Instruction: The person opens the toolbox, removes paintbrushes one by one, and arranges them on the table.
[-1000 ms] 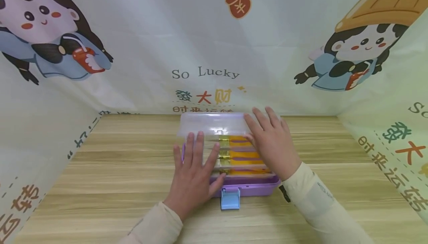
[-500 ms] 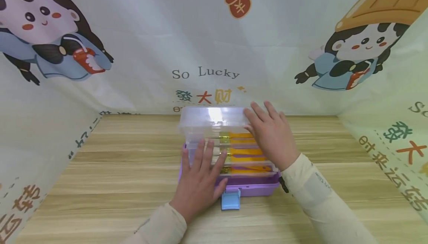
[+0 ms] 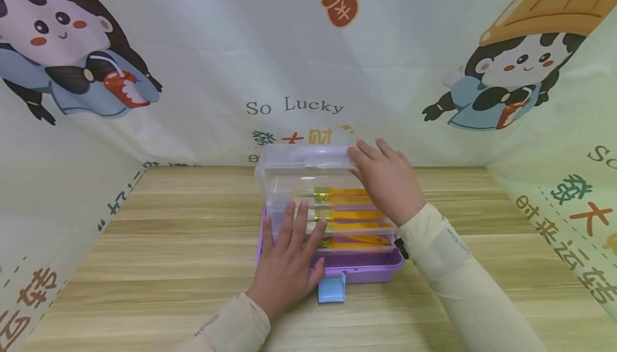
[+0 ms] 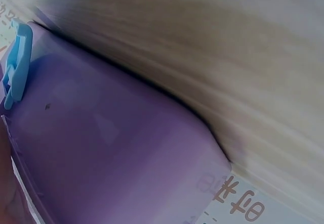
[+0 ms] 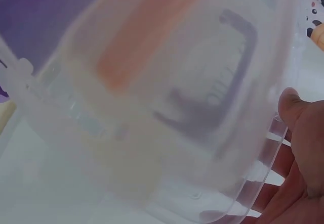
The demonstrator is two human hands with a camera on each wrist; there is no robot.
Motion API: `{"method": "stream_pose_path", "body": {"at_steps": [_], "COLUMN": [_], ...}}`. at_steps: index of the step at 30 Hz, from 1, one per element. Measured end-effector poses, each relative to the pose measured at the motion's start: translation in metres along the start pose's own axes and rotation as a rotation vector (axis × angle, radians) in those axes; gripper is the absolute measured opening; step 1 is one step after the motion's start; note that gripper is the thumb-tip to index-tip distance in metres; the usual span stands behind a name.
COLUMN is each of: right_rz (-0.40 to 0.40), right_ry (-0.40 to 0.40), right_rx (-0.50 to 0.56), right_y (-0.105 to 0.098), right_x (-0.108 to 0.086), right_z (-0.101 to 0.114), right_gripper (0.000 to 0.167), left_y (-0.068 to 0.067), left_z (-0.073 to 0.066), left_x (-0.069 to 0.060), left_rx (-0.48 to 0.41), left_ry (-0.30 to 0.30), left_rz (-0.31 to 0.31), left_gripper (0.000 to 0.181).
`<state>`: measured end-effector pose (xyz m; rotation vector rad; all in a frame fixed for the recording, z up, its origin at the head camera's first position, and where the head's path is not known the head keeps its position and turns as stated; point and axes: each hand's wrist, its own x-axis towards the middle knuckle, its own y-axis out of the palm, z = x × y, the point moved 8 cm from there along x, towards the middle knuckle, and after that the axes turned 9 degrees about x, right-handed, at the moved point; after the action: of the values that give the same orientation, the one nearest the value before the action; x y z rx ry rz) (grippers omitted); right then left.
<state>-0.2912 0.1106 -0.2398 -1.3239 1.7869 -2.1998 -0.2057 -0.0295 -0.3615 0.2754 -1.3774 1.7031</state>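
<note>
In the head view a purple plastic box (image 3: pixel 373 273) stands on the table, its clear lid (image 3: pixel 299 157) tilted up and back. Paintbrushes (image 3: pixel 356 215) with orange handles lie in rows on clear trays inside. My left hand (image 3: pixel 287 266) rests over the box's left front part, fingers spread and straight. At the lid's right end my right hand (image 3: pixel 389 188) holds the edge; the right wrist view has the thumb (image 5: pixel 292 107) on one side of the clear plastic and fingers on the other. A light blue latch (image 3: pixel 331 290) hangs down at the box's front.
The wood-grain table (image 3: pixel 183 250) extends on both sides of the box. Behind it and at the sides hangs a white printed cloth (image 3: pixel 231 46) with cartoon figures and lettering. In the left wrist view the purple box wall (image 4: pixel 111 128) fills much of the picture.
The lid has swung higher and farther back, with the right hand rising along with it. The left hand has shifted slightly right. More of the paintbrush trays shows, and they stand more spread apart.
</note>
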Motion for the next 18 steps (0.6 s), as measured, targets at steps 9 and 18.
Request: {"method": "stream_pose_path", "body": {"at_steps": [9, 18], "right_rz": [0.03, 0.173], "right_ry": [0.014, 0.159], "right_rx": [0.023, 0.062], "right_y": [0.008, 0.023], "right_x": [0.016, 0.023], "right_z": [-0.01, -0.024], "right_gripper": [0.037, 0.05], "left_y": [0.001, 0.003], "left_z": [-0.002, -0.002], "left_x": [0.0, 0.001], "left_rx": [-0.017, -0.022], "left_ry": [-0.003, -0.004], "left_rz": [-0.036, -0.041], "left_gripper": [0.07, 0.075]}}
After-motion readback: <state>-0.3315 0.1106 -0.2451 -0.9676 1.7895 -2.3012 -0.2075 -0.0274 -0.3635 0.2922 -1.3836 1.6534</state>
